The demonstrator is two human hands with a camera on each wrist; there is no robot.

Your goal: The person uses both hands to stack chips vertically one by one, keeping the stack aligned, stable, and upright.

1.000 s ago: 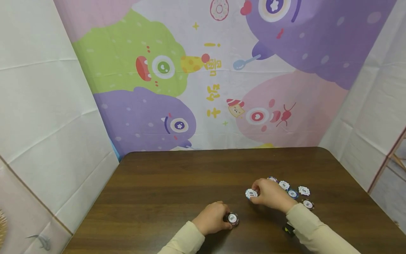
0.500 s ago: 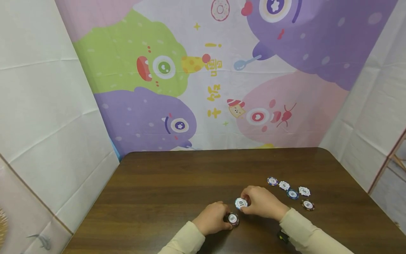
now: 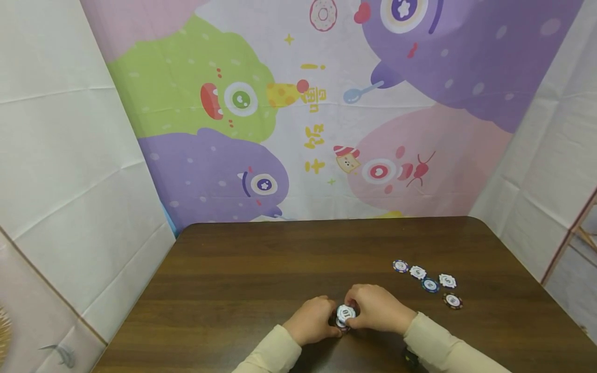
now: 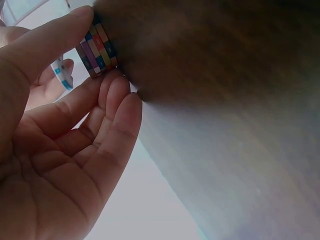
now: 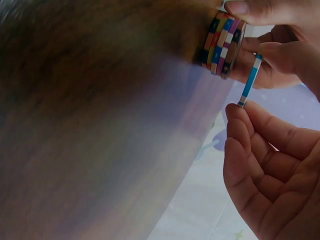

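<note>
A white chip (image 3: 345, 314) is being pinched by its rim in the right hand (image 3: 380, 309), thumb and fingers parted only by its own width, while a stack (image 5: 220, 45) of chips is being clasped on the table (image 3: 261, 269) by the left hand (image 3: 310, 319), thumb on one side and fingers on the other. In the head view the chip is being held over the stack; in both wrist views a gap is showing between the two, so contact is not yet being made. A sideways slip is being risked above all: only the rim is being gripped, and if the chip were released off centre, an overhang or a tumble could be caused. Whether it is being centred exactly cannot be told. A tilt is being invited too, should one fingertip be withdrawn ahead of the other. The stack is apparently being steadied by the left hand's hold; were that to be loosened or pushed unevenly, the layers could be sheared apart. A knock is also being made likelier by the hands being set so close together. Five loose chips (image 3: 430, 285) are lying farther right, where little disturbance is being threatened.
</note>
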